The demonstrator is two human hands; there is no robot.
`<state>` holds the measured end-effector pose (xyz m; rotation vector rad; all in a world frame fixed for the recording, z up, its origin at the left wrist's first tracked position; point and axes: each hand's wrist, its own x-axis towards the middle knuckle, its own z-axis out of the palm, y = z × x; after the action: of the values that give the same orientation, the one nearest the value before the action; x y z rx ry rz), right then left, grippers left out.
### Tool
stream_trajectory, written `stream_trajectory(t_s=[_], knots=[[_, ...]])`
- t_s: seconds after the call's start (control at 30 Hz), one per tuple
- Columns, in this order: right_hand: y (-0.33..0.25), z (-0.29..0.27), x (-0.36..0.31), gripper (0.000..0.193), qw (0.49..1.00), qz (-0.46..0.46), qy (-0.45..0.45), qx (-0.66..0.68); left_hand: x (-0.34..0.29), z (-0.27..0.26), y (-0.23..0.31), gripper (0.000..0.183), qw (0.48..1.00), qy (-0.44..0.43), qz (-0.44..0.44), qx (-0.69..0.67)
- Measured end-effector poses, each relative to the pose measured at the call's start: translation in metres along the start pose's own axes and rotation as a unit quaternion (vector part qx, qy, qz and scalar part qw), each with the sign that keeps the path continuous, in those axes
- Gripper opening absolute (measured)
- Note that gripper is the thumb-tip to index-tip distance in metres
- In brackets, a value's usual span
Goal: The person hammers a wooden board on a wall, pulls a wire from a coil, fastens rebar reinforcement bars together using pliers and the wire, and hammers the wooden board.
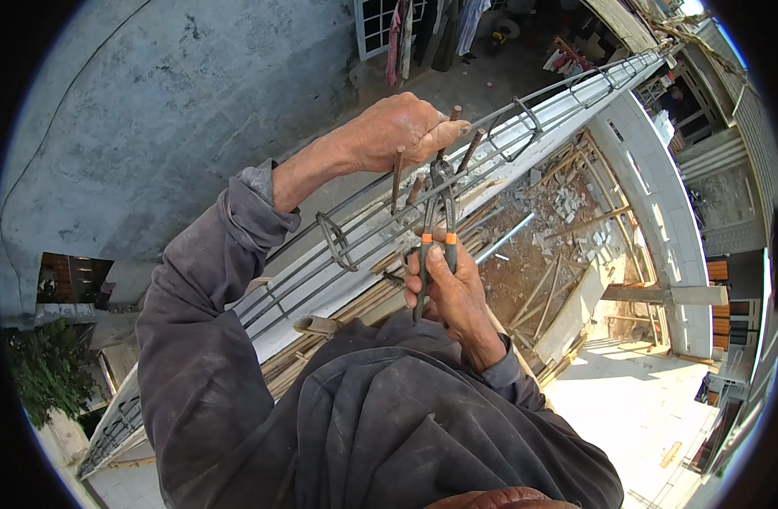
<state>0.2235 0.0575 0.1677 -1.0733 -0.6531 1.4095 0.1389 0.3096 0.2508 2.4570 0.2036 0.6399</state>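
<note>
My right hand (450, 284) is closed round the dark handles of a pair of end-cutting pincers (440, 212) with orange bands. The pincer jaws point away from me, among several rusty upright steel bars (397, 180). My left hand (399, 131) is closed at the far side of the cage, its fingers curled round one upright bar (455, 113), whose tip shows above them. Below both hands runs a long rebar cage (363, 222) of thin bars with square stirrups (334, 240). Any tie wire at the jaws is too small to make out.
The cage lies along a pale wall top (567, 106). Bamboo poles (297, 360) run beside it, near me. Down to the right are rubble (571, 204), loose timber and a block wall (660, 187). A grey plastered wall (194, 76) stands at the left, across a gap.
</note>
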Motion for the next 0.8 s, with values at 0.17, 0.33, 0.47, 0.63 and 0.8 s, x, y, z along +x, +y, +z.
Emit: stream_trajectory(t_s=[0.17, 0.33, 0.47, 0.63, 0.8], knots=[[0.036, -0.038, 0.018, 0.049, 0.715, 0.091, -0.316, 0.616, 0.001, -0.005, 0.003, 0.064, 0.999, -0.042, -0.026, 0.018], [0.025, -0.035, 0.011, 0.096, 0.915, 0.002, -0.233, 0.328, 0.001, -0.002, 0.002, 0.068, 0.998, -0.038, -0.059, 0.002], [-0.017, -0.03, -0.009, 0.077, 0.996, 0.002, -0.049, 0.076, -0.001, -0.003, -0.003, 0.067, 0.996, -0.055, -0.065, 0.014], [-0.02, -0.017, -0.018, 0.055, 0.916, -0.146, 0.092, -0.364, -0.001, -0.003, -0.007, 0.064, 0.997, -0.05, -0.059, 0.024], [0.013, -0.015, -0.002, 0.043, 0.818, -0.218, 0.176, -0.502, 0.001, -0.001, -0.003, 0.068, 0.999, -0.028, -0.041, 0.012]])
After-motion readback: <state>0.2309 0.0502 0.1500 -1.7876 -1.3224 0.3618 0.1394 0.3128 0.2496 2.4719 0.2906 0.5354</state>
